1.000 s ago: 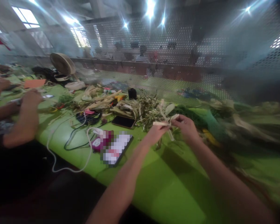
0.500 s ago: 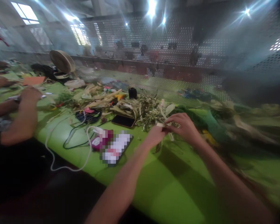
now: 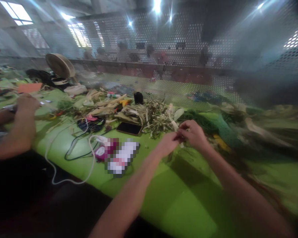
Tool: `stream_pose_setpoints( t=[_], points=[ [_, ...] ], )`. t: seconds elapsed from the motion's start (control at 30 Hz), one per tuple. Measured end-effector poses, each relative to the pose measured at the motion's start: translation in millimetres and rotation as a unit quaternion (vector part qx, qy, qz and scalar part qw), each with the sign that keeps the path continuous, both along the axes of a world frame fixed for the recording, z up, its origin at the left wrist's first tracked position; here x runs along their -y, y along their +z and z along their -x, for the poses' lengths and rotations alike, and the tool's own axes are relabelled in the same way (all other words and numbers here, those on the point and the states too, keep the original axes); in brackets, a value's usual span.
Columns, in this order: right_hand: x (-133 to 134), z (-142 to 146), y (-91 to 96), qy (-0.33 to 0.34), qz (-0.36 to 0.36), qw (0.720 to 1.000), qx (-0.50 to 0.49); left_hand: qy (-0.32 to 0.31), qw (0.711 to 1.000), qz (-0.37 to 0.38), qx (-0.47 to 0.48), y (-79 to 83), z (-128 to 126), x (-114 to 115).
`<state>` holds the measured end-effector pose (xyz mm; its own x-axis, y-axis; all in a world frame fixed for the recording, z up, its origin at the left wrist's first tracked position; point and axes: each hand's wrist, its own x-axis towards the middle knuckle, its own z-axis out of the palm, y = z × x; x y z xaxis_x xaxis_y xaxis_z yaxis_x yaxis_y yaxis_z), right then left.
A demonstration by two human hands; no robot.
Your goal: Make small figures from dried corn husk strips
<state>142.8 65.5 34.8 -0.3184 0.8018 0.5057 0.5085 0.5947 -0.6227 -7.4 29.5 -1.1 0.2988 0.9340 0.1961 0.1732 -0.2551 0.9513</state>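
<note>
My left hand (image 3: 170,142) and my right hand (image 3: 194,135) meet over the green table (image 3: 178,208), both with fingers closed in a pinch. Between them is a pale strip of dried husk (image 3: 174,124), mostly covered by my fingers. Its upper part seems to rise towards the loose heap of dried husk pieces (image 3: 155,117) just behind, so where the strip ends is hard to make out. A little pale material also shows below the fingertips, blurred.
Left of my arms lie a phone with a lit screen (image 3: 123,158), a dark phone (image 3: 129,128), a magenta object (image 3: 106,149) and a white cable (image 3: 83,181). A black cylinder (image 3: 138,98) stands behind. Green netting (image 3: 227,130) lies right. A co-worker's arm (image 3: 23,127) is at left.
My right fingers have come in closer against my left hand. The pale piece that showed at my left thumb is now covered. The whole view has shifted slightly.
</note>
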Motion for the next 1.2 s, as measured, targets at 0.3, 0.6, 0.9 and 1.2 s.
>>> stream_pose_setpoints(
  t=[0.3,0.6,0.9,1.2],
  points=[
    [-5.8,-10.7,7.2,-0.014,0.081,0.995,-0.063,0.098,0.98,0.049,0.166,2.6,1.5,-2.5],
    [-0.7,-6.1,10.5,-0.016,0.098,0.995,-0.023,0.111,0.96,0.085,0.242,4.8,2.5,-0.8],
    [4.3,2.9,7.9,0.107,0.214,0.966,-0.096,0.106,0.906,0.182,0.367,10.5,0.0,1.6],
    [0.4,-4.9,11.8,0.069,0.234,0.957,-0.16,0.073,0.904,0.188,0.377,19.2,6.9,5.0]
  ],
)
